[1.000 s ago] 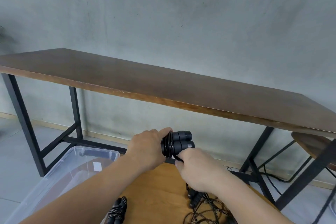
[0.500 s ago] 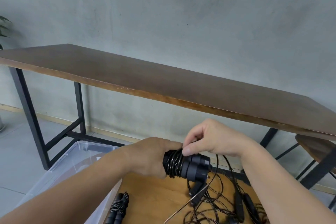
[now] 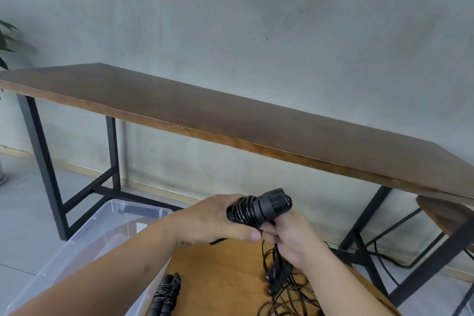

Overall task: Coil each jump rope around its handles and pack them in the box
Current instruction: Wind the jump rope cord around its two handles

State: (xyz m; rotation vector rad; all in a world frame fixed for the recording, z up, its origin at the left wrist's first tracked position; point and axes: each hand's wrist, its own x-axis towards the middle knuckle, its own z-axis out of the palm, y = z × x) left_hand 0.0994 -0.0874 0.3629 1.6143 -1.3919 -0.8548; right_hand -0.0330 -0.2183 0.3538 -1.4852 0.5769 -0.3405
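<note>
The left hand [image 3: 213, 220] grips the pair of black jump rope handles [image 3: 259, 206], its fingers curled over the far side and its thumb stretched along the underside; the handles are held in the air, above the round wooden table [image 3: 230, 277], with their capped ends pointing to the right and a little upward. Thin black rope is coiled in many turns around the handles, just beside the left hand's knuckles. The right hand [image 3: 289, 241] is directly below the capped ends, its fingers closed around the free part of the rope [image 3: 275, 251], which goes down from the hand into a loose tangle of ropes [image 3: 284, 300] on the table; at least two more black handles lie in that tangle (how many exactly I cannot tell). A finished bundle [image 3: 165, 295], two handles with rope wound around them, lies near the left edge of the table. The clear plastic box [image 3: 84, 236] stands on the floor to the left of the table, just beside it. Behind all this a long dark wooden desk [image 3: 230, 120] on black metal legs stands against a grey wall.
</note>
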